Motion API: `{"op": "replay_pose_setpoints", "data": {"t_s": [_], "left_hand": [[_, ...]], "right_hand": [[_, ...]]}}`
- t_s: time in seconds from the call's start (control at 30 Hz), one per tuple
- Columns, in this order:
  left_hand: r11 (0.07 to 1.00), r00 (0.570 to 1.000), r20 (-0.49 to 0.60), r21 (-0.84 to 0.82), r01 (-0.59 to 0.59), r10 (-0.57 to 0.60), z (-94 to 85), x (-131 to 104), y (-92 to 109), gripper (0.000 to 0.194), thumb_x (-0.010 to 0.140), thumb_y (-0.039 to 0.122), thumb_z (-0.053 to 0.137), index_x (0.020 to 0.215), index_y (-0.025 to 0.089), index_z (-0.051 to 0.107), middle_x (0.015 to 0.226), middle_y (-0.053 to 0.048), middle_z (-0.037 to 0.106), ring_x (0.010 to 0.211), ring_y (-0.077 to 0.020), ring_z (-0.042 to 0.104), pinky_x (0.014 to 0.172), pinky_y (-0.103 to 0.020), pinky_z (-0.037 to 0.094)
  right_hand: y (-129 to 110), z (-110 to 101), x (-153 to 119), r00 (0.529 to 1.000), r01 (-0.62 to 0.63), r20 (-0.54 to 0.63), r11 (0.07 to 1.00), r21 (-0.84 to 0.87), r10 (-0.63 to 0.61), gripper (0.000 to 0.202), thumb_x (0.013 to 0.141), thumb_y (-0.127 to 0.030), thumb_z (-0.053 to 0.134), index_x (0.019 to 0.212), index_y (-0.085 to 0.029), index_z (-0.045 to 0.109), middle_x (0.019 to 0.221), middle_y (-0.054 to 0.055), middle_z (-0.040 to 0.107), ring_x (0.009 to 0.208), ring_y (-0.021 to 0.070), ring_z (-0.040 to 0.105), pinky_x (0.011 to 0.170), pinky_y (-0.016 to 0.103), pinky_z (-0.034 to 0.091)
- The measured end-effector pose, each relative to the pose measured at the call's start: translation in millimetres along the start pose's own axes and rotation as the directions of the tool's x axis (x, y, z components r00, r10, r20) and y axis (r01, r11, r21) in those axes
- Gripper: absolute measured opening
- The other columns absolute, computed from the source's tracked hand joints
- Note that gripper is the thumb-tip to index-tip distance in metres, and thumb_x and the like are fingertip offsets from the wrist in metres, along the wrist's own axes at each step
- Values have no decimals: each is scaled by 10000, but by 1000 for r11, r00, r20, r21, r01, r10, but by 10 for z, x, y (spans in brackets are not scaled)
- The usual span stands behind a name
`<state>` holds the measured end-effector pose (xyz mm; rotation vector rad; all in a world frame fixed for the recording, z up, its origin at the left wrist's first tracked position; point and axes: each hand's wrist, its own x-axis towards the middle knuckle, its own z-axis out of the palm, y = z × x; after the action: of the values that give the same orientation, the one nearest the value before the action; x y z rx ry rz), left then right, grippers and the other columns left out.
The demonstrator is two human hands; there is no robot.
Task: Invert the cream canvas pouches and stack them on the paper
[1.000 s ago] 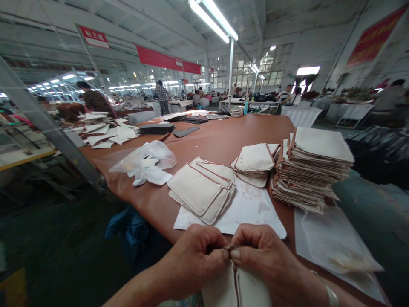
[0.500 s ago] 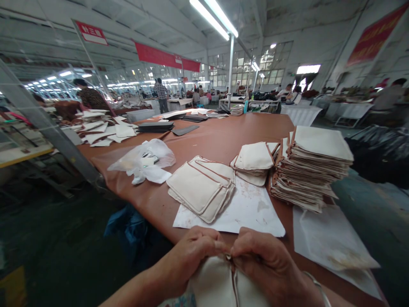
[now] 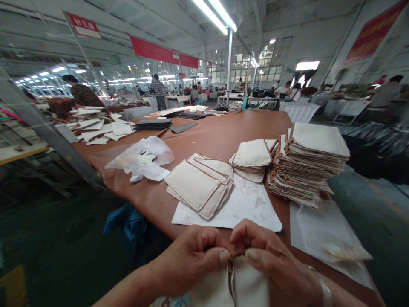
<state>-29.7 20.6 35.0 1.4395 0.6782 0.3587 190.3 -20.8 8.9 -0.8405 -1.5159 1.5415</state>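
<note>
Low in the view, my left hand (image 3: 204, 251) and my right hand (image 3: 263, 253) pinch the top end of a cream fabric piece (image 3: 212, 288) from both sides. A brown-edged slit or seam runs down its middle, between my hands. The thumbs lie on the near side, almost meeting; the fingertips behind are partly hidden. Just beyond my hands, several cream panels with brown edging (image 3: 193, 183) lie overlapped on a white sheet (image 3: 255, 209). To their right are a smaller pile of cream panels (image 3: 252, 154) and a tall stack of them (image 3: 306, 166).
A brown sheet covers the table (image 3: 220, 128). On its left lie a clear plastic bag (image 3: 156, 151), black pieces (image 3: 153, 124) and loose cream pieces (image 3: 96, 128). A plastic sheet (image 3: 329, 234) hangs near the right edge. A metal post (image 3: 54, 132) stands left; people work farther back.
Both thumbs have come up onto the near side of the fabric's top end, and my hands have turned slightly. The whole view has shifted a little.
</note>
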Motion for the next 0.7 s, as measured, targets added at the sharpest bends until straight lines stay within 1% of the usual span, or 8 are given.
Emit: {"op": "replay_pose_setpoints", "data": {"t_s": [0.1,0.2,0.27,0.4,0.5,0.6,0.67,0.7], "left_hand": [[987,998,5,150,-56,56,-1,-18,50,433,908,548,541,770,137,533,688,29,394,632,-106,316,568,-246,259],[968,996,-29,239,-69,79,31,-23,85,440,912,540,537,775,122,568,691,11,446,638,-114,356,571,-245,287],[976,991,-52,184,-113,125,86,-17,77,427,904,522,561,752,123,568,687,0,480,631,-113,379,569,-241,300],[977,982,-110,-131,-166,152,206,20,-31,404,848,500,654,707,144,525,638,7,498,548,-87,374,504,-216,277],[959,989,-82,-245,-142,126,186,45,-109,426,808,523,691,706,144,526,641,-1,507,540,-87,370,503,-218,278],[983,993,-53,-150,-108,101,75,34,-62,531,862,635,552,721,124,584,700,-36,527,616,-123,421,553,-237,324],[997,997,-44,-44,-62,60,7,12,33,627,927,662,380,760,112,632,759,-60,555,669,-141,450,573,-238,336],[999,999,-25,-10,-31,31,-11,1,83,635,938,657,353,781,112,639,766,-57,556,663,-137,442,565,-235,326]], "right_hand": [[-110,-9,46,995,-86,64,994,64,82,392,983,-497,452,871,-145,583,750,1,494,650,109,396,571,209,341],[-118,43,87,986,-79,157,986,143,56,377,934,-472,575,758,-138,566,678,-31,427,574,76,312,522,188,293],[-44,116,103,990,-63,142,957,283,23,380,870,-464,669,713,-139,552,664,-30,442,560,69,328,516,186,290],[149,258,112,995,-70,101,797,599,12,417,770,-480,753,665,-163,503,625,-17,512,519,77,396,514,205,315],[186,261,105,998,-42,69,828,560,4,389,789,-449,744,668,-153,521,638,-7,525,524,77,385,516,211,302],[163,182,93,999,11,30,895,446,-27,402,801,-455,734,650,-147,525,637,-23,473,559,80,367,530,212,280],[165,120,86,999,26,14,929,369,-33,393,825,-453,712,659,-148,528,623,-30,451,558,80,347,529,216,265],[174,95,84,999,24,21,942,335,-33,382,841,-450,696,674,-147,534,619,-28,456,552,81,346,526,219,262]]}}
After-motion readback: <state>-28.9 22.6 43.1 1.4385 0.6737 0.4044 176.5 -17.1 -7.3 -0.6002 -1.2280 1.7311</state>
